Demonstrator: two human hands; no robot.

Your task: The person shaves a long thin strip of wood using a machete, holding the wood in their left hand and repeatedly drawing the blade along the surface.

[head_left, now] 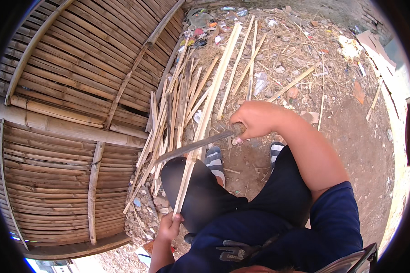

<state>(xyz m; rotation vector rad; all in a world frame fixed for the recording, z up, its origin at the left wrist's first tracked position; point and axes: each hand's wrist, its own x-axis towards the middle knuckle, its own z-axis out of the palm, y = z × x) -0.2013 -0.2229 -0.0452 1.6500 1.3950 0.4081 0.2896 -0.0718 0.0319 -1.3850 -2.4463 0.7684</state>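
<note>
A long pale bamboo strip [214, 95] slants up and away from my left thigh. My left hand [170, 226] is closed round its near end. Across the strip, just beyond my left knee, lies the dark blade of a machete [193, 146]. My right hand [252, 119] grips the machete at its handle end, with the blade pointing left. The handle itself is mostly hidden in my fingers. Several more split bamboo strips [173, 109] lie in a loose heap to the left of the held one.
On the left stands a wall of bamboo slats [64, 63] with a thick horizontal pole [68, 126]. Litter, stones and bamboo scraps cover the ground [300, 59] ahead. My feet in striped socks [213, 159] rest on bare soil. A pale edge runs along the far right.
</note>
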